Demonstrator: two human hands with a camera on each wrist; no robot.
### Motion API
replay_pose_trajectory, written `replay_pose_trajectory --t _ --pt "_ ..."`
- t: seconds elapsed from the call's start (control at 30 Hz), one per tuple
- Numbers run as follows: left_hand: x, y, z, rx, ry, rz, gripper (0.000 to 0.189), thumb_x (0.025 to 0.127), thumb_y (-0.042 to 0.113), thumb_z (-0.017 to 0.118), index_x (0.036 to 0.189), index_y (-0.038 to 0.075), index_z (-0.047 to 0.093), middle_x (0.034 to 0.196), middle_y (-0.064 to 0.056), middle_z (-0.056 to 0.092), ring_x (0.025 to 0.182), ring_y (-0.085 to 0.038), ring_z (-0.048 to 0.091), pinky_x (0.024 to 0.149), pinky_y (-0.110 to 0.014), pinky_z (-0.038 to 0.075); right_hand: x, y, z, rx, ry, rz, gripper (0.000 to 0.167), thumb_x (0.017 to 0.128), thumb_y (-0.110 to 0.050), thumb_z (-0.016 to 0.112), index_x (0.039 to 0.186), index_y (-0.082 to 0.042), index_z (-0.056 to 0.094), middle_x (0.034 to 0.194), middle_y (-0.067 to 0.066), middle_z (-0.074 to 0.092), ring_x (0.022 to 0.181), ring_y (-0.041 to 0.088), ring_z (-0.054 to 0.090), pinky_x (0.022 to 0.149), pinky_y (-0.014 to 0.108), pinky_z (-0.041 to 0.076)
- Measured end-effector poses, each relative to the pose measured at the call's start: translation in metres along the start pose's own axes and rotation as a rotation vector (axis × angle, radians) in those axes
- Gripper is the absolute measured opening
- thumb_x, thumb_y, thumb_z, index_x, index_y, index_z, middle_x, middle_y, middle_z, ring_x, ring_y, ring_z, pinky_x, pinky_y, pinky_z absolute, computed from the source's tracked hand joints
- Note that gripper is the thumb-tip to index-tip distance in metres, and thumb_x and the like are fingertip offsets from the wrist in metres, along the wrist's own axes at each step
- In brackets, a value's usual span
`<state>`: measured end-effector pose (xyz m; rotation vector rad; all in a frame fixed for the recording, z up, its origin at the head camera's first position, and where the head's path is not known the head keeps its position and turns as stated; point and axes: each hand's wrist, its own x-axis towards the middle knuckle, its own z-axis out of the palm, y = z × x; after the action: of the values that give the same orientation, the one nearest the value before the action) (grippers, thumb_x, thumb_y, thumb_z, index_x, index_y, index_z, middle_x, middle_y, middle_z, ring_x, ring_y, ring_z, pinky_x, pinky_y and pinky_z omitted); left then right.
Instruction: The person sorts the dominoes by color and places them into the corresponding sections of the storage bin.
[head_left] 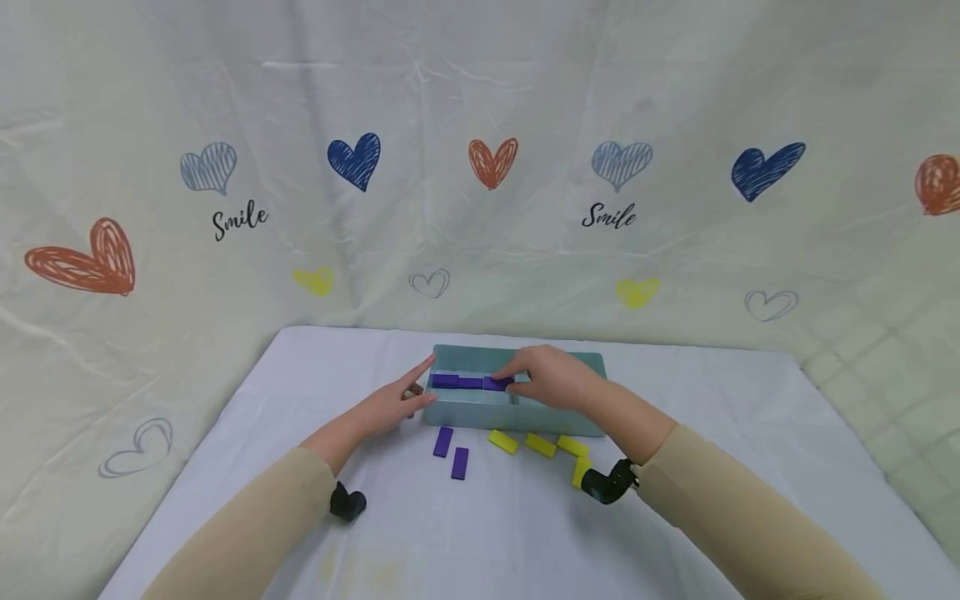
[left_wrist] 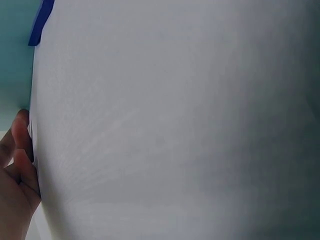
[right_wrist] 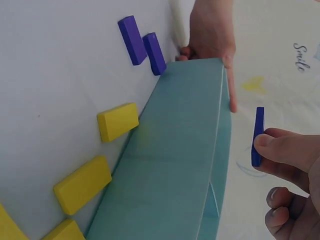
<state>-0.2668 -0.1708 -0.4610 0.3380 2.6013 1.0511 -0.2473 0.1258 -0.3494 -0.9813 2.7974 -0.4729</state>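
Both arms (head_left: 738,508) extend forward. The left hand (head_left: 380,410) holds its index finger (head_left: 417,371) straight, thumb (head_left: 417,402) apart; the right hand (head_left: 553,379) pinches between thumb and fingers (right_wrist: 286,171).

Right hand (head_left: 552,376) pinches a slim purple block (right_wrist: 258,137), apparently over the divided teal box (head_left: 480,414) the left hand (head_left: 385,408) touches

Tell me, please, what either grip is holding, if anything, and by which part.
The right grip pinches a slim purple rectangular block around its middle. The left grip only touches a teal rectangular box's end.
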Motion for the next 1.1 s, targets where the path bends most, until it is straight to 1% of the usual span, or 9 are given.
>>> replay_pose_trajectory --t 0.1,0.27,0.33,0.5,0.77,0.93,1.1 --pt "-0.001 0.001 0.0 0.002 -0.002 0.004 0.072 0.097 0.058 0.053 0.154 0.055 0.009 0.134 -0.008 0.053 0.099 -0.019 0.06 0.09 -0.046 0.048 0.007 0.001 0.001 -0.017 -0.006 0.0 0.029 0.093 -0.019 0.071 0.122 -0.022 0.073 0.11 -0.005 0.069 0.101 0.016 0.064 0.083 0.033 0.052" --pt "-0.003 0.004 -0.001 -0.009 -0.005 0.01 0.07 0.098 0.056 0.052 0.154 0.055 0.01 0.133 -0.008 0.053 0.098 -0.019 0.061 0.089 -0.046 0.048 0.021 0.0 0.006 -0.05 -0.009 0.018 0.03 0.093 -0.021 0.072 0.123 -0.024 0.073 0.109 -0.007 0.069 0.093 0.011 0.062 0.08 0.03 0.051" --pt "-0.003 0.004 -0.001 -0.009 -0.005 0.01 0.07 0.098 0.056 0.052 0.154 0.055 0.01 0.133 -0.008 0.054 0.098 -0.019 0.061 0.09 -0.047 0.048 0.026 -0.001 0.007 -0.061 -0.008 0.011 0.031 0.092 -0.021 0.072 0.123 -0.024 0.073 0.109 -0.007 0.069 0.095 0.012 0.063 0.081 0.031 0.052" --pt "-0.001 0.002 0.0 -0.013 -0.001 0.009 0.07 0.098 0.055 0.053 0.154 0.055 0.01 0.132 -0.008 0.054 0.098 -0.019 0.061 0.09 -0.047 0.048 0.038 -0.003 0.011 -0.073 -0.019 0.017 0.031 0.094 -0.02 0.071 0.124 -0.024 0.072 0.114 -0.004 0.069 0.106 0.02 0.064 0.089 0.036 0.051" --pt "0.0 -0.001 -0.001 -0.013 -0.006 0.001 0.071 0.097 0.057 0.053 0.153 0.056 0.009 0.132 -0.008 0.054 0.097 -0.019 0.061 0.088 -0.046 0.048 0.06 -0.002 0.019 -0.129 -0.05 0.031 0.03 0.094 -0.02 0.07 0.124 -0.026 0.072 0.109 -0.005 0.068 0.098 0.015 0.062 0.085 0.033 0.051" --pt "0.0 -0.002 -0.002 -0.019 -0.007 0.003 0.072 0.096 0.059 0.053 0.153 0.057 0.008 0.131 -0.007 0.055 0.096 -0.018 0.061 0.087 -0.046 0.048 0.073 0.001 0.026 -0.133 -0.061 0.046 0.029 0.094 -0.02 0.07 0.122 -0.026 0.073 0.112 -0.005 0.069 0.106 0.017 0.063 0.091 0.035 0.05" --pt "0.0 -0.003 -0.002 -0.027 -0.005 0.008 0.07 0.096 0.058 0.053 0.151 0.06 0.009 0.131 -0.006 0.055 0.096 -0.018 0.061 0.088 -0.045 0.048 0.08 0.003 0.033 -0.128 -0.082 0.068 0.028 0.095 -0.019 0.069 0.122 -0.024 0.073 0.12 -0.004 0.069 0.115 0.018 0.061 0.099 0.038 0.046"
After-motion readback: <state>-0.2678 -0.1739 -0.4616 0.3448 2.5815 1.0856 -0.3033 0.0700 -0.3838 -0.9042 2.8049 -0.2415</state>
